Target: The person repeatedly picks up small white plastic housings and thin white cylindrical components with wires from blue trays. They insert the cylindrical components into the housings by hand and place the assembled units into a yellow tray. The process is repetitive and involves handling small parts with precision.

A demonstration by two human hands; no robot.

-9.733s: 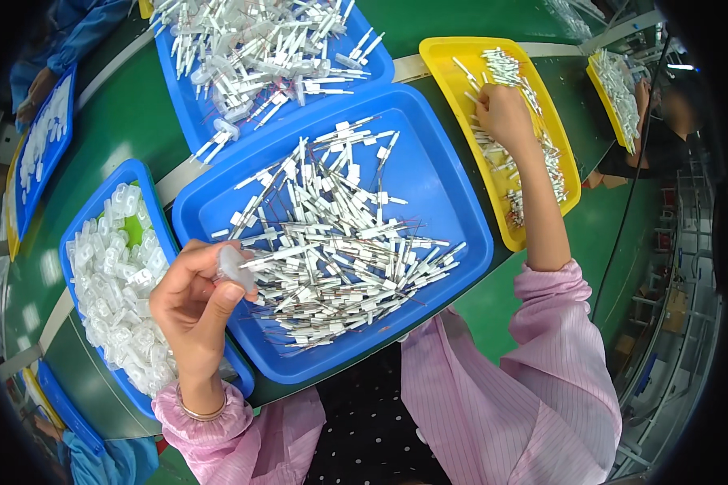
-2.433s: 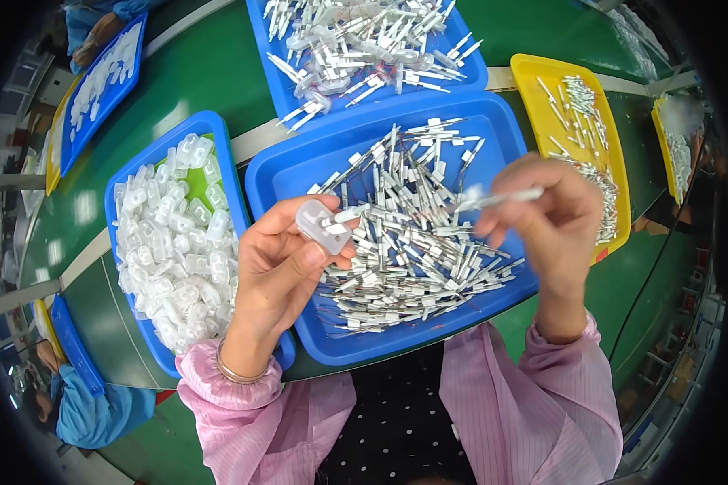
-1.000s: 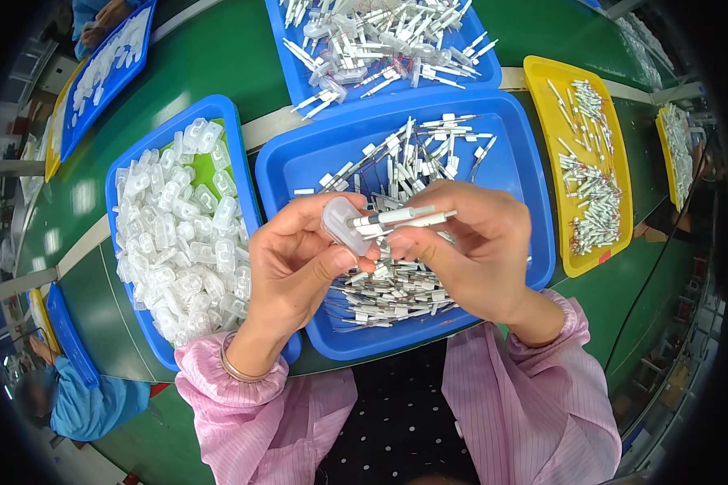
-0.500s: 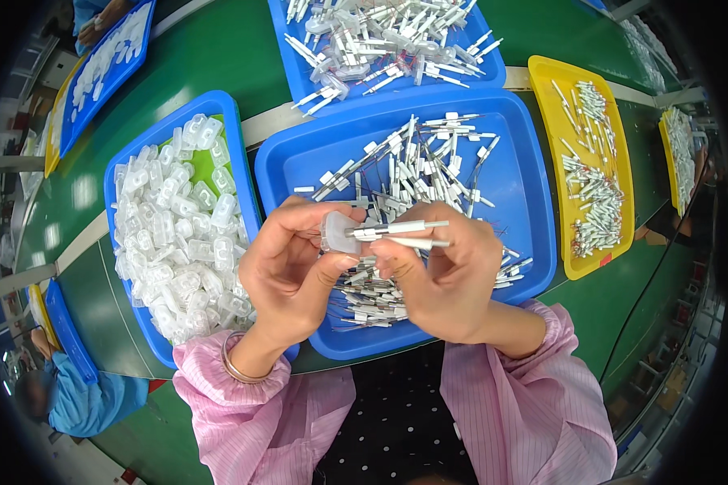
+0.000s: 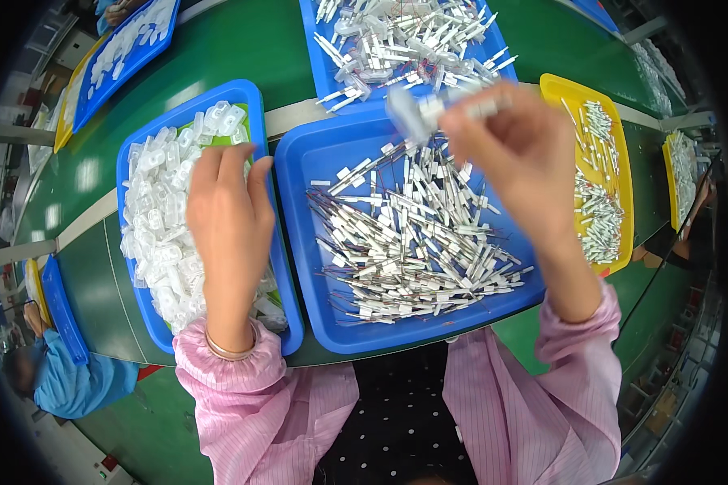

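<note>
My left hand (image 5: 228,210) is over the left blue tray (image 5: 272,267), its fingers stretched out across a heap of translucent plastic housings (image 5: 160,194). Its fingertips hide the pieces right under them; I see nothing held there. Raised over the far right of the middle blue tray (image 5: 294,210), my right hand (image 5: 514,153) pinches a clear plastic housing (image 5: 408,113) with white tube-like pieces fitted to it, blurred by motion. Below it, the middle tray holds many thin white tube-like pieces with dark wires (image 5: 412,242).
A far blue tray (image 5: 310,61) carries a pile of housings joined to white pieces. To the right, a yellow tray (image 5: 560,90) holds small white parts with wires. More trays lie along the green table (image 5: 243,48). A person in blue (image 5: 89,380) sits at the left.
My hands have parted from over the middle tray. The left moved to the heap of housings; the right carried the housing with its white pieces up and away, toward the far tray.
</note>
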